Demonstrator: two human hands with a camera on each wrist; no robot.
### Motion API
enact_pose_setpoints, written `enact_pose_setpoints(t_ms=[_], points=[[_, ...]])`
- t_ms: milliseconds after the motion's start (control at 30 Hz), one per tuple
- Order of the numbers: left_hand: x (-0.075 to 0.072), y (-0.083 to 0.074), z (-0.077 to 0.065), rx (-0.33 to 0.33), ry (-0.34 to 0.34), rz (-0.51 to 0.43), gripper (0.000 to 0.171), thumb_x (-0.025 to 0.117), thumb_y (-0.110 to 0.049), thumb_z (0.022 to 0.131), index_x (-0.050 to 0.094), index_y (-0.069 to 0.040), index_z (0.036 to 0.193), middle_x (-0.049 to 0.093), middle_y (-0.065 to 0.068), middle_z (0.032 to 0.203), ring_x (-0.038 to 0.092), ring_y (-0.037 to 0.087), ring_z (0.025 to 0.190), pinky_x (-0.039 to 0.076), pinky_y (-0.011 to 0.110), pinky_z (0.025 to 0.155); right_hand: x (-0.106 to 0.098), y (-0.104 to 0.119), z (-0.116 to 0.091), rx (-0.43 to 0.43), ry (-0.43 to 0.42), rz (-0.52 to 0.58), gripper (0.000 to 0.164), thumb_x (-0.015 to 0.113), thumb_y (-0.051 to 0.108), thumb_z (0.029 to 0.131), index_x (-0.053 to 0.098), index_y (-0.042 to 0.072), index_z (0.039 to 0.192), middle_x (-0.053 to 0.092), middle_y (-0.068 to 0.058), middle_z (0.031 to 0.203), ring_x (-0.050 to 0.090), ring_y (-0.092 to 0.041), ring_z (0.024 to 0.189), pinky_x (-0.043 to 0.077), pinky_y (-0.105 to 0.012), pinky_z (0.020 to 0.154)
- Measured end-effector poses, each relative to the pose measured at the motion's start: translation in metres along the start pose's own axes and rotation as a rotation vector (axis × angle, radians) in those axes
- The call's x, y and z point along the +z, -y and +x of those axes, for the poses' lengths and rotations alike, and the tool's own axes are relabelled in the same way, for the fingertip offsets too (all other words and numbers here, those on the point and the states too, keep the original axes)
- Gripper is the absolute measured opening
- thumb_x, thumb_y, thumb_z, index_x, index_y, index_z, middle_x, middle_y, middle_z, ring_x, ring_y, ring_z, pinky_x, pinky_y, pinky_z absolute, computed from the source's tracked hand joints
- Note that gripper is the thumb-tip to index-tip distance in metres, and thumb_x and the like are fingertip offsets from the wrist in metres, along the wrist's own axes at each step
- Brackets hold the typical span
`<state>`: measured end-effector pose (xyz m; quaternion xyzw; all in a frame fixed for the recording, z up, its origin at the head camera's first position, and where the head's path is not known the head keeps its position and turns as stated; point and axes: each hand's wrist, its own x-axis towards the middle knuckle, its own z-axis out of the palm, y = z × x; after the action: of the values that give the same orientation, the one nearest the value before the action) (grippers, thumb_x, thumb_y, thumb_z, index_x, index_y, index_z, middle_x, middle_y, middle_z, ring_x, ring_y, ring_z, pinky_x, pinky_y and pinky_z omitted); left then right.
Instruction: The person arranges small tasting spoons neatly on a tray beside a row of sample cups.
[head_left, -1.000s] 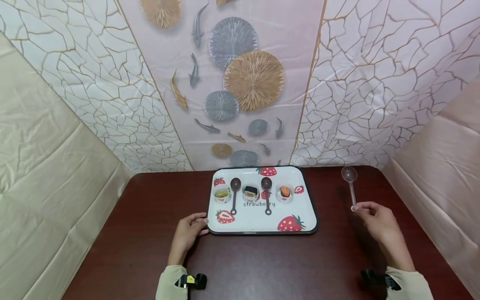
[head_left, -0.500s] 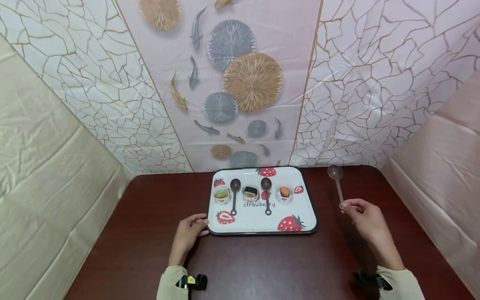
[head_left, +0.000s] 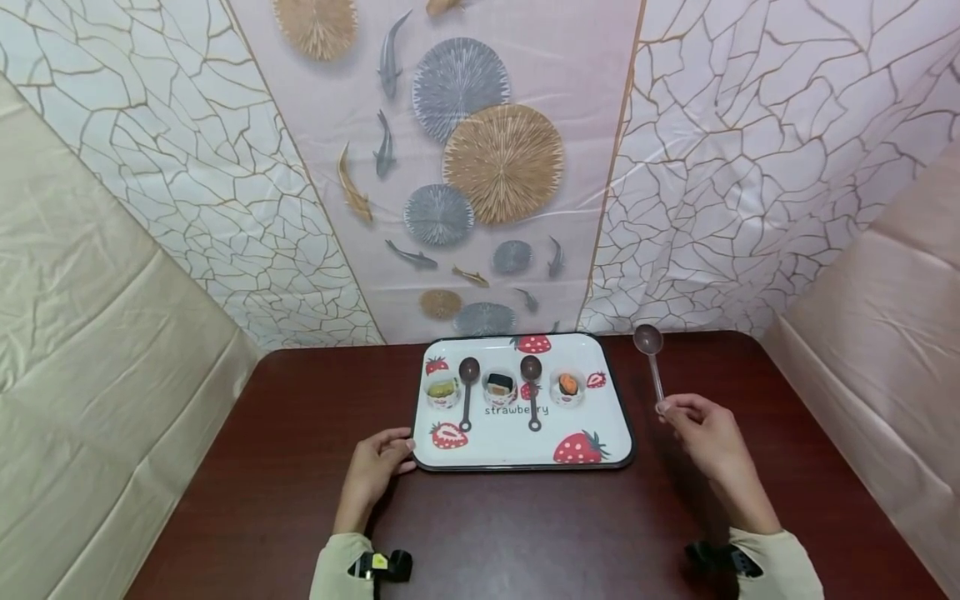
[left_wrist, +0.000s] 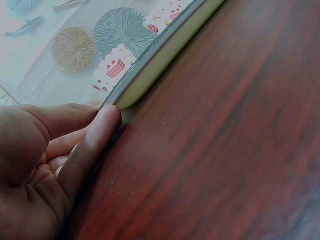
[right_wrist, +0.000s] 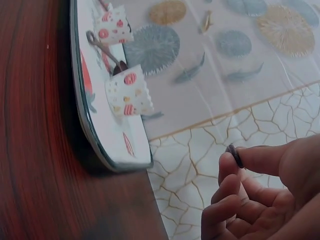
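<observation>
A white strawberry-print tray [head_left: 487,446] with a dark rim lies on the table. At its left edge my left hand [head_left: 372,471] pinches the rim between thumb and finger, close up in the left wrist view. On the tray stand three small paper cups, with a green piece [head_left: 443,389], a black-topped sushi piece [head_left: 500,383] and an orange-topped sushi piece [head_left: 568,384]. Two brown spoons, a left spoon [head_left: 468,371] and a right spoon [head_left: 531,368], lie between the cups. Right of the tray, my right hand [head_left: 708,437] holds another spoon [head_left: 648,340] by its handle end, bowl pointing away.
A dark reddish wooden table [head_left: 510,533] carries the tray. Behind it hangs a patterned cloth [head_left: 502,167] with fish and round motifs. Beige cloth panels slope down on both sides, the right panel [head_left: 885,350] beside the right arm.
My right hand has moved left with the spoon, closer to the tray's right side. The left hand stays at the tray's left edge, and the tray's contents look unmoved.
</observation>
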<state>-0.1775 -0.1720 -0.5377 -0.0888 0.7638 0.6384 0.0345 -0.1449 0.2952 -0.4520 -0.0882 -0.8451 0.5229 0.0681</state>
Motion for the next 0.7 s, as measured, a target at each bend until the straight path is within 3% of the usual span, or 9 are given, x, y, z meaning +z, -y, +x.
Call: enact_pose_setpoints(t_ms=[133, 500, 700], points=[[0.0, 0.0, 0.0, -0.005, 0.004, -0.004, 0.033, 0.071, -0.008, 0.101, 0.069, 0.003, 0.132, 0.074, 0.017, 0.109, 0.074, 0.019, 0.092, 0.068, 0.03, 0.079, 0.005, 0.003, 0.0, 0.016, 0.01, 0.049, 0.029, 0.063, 0.016, 0.107, 0.066, -0.009, 0.12, 0.067, 0.014, 0.079, 0.055, -0.01, 0.069, 0.05, -0.023, 0.053], [-0.001, 0.0, 0.002, -0.012, 0.0, -0.015, 0.033, 0.072, -0.007, 0.101, 0.069, 0.003, 0.132, 0.073, 0.017, 0.109, 0.073, 0.019, 0.092, 0.068, 0.03, 0.079, 0.026, 0.003, 0.01, 0.069, 0.028, 0.088, 0.03, 0.064, 0.019, 0.107, 0.067, -0.006, 0.123, 0.069, 0.001, 0.089, 0.055, -0.014, 0.07, 0.05, -0.023, 0.054], [-0.001, 0.0, 0.002, -0.016, -0.001, -0.019, 0.033, 0.072, -0.007, 0.101, 0.069, 0.004, 0.132, 0.073, 0.018, 0.109, 0.073, 0.019, 0.091, 0.068, 0.03, 0.078, 0.038, 0.001, 0.013, 0.095, 0.03, 0.134, 0.03, 0.063, 0.016, 0.107, 0.067, -0.009, 0.123, 0.064, -0.001, 0.085, 0.052, -0.011, 0.062, 0.048, -0.023, 0.052]])
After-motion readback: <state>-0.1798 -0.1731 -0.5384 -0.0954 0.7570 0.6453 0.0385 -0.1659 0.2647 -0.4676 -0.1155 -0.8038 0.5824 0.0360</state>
